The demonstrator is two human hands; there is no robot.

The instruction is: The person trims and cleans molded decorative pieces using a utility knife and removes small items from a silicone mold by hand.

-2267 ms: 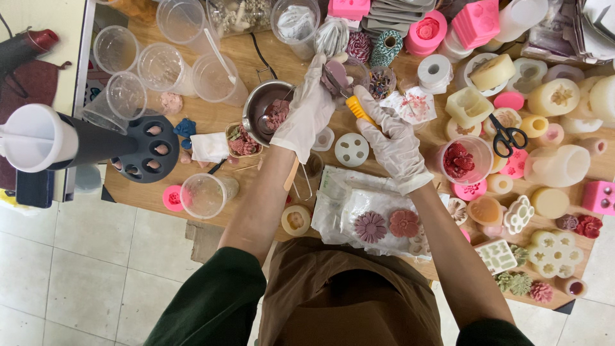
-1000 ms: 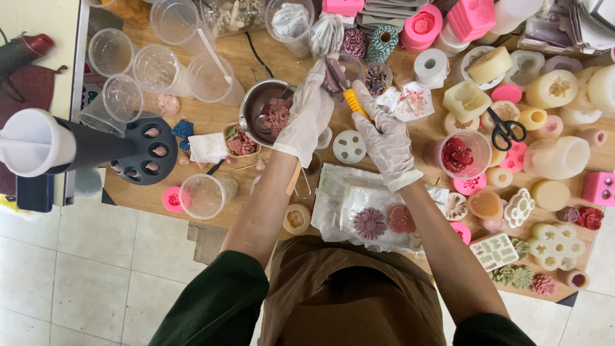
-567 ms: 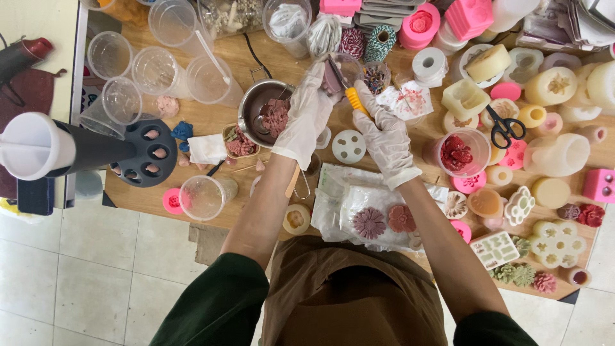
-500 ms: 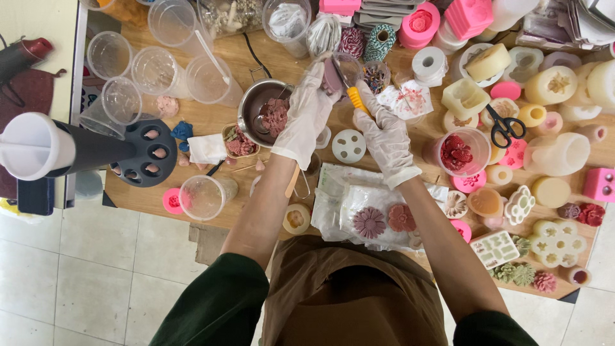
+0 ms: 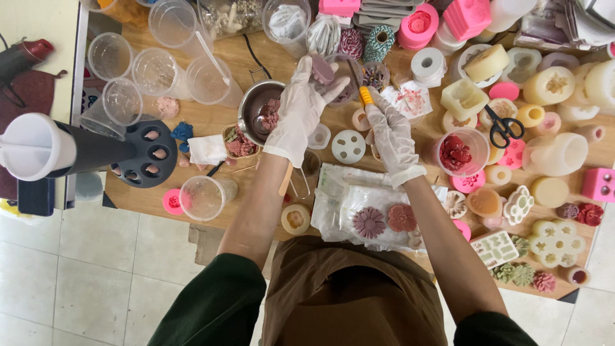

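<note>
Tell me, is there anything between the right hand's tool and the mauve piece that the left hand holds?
Nothing visible. The left hand holds the mauve piece up above the table. The right hand grips a yellow-handled tool just beside it, with only open air between them.

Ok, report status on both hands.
Left hand gloved, fingers around a mauve piece. Right hand gloved, gripping a yellow-handled tool. Both above metal pot. Moulds crowd the table.

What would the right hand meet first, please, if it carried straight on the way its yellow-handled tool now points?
Probably the clear plastic cup just beyond the right hand and its yellow-handled tool, though height is hard to judge from above.
</note>
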